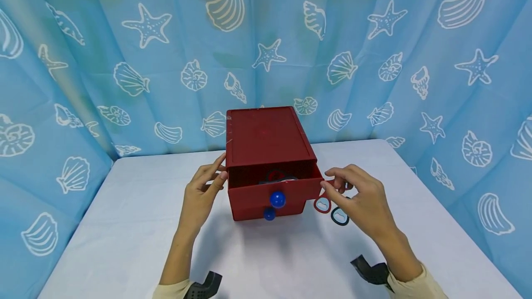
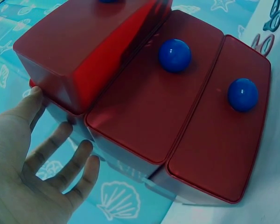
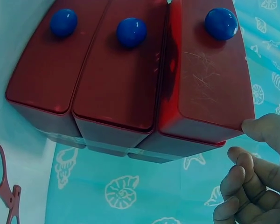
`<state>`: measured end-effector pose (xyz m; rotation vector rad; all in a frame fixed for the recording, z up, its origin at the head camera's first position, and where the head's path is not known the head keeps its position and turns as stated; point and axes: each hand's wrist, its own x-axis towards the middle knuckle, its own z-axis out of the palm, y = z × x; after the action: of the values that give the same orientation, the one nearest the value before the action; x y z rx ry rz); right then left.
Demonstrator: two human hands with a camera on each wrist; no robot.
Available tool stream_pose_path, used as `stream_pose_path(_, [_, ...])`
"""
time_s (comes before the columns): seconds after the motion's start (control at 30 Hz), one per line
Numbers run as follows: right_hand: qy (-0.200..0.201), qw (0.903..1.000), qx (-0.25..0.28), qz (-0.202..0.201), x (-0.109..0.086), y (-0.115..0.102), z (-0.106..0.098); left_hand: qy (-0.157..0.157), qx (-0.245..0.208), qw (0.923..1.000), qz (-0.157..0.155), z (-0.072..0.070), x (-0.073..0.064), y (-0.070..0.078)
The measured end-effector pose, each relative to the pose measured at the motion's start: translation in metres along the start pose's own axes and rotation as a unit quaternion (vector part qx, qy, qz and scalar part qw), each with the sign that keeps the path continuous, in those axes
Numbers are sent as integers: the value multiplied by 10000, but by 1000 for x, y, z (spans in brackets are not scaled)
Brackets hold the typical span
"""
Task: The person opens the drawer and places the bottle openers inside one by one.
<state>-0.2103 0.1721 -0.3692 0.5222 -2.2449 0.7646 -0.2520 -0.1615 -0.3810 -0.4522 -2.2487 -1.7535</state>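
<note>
A small dark red drawer cabinet [image 1: 266, 135] with three drawers stands on the table. Its top drawer [image 1: 249, 191] is pulled partway out, while the middle drawer [image 2: 135, 112] and bottom drawer [image 2: 214, 144] are flush. Each front carries a round blue knob [image 1: 277, 199]. My left hand [image 1: 202, 193] is at the cabinet's left side, fingers spread, thumb near the edge by the open drawer. The thumb of my right hand [image 1: 359, 197] touches the right front corner of the top drawer, its other fingers loosely bent beside it. Partly hidden things, one red, lie inside the open drawer.
Right of the cabinet, partly behind my right hand, lie red-handled scissors [image 3: 10, 199] and a black-rimmed handle loop [image 1: 341, 224]. A white cloth covers the table [image 1: 145, 225]. A blue curtain [image 1: 166, 68] with shells and starfish hangs close behind the cabinet.
</note>
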Motion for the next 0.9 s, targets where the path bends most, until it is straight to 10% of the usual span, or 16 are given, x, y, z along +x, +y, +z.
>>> stream_pose_path(0.9, [242, 9996, 117, 52, 13, 10, 15, -10, 6, 10000, -26, -1, 0, 0])
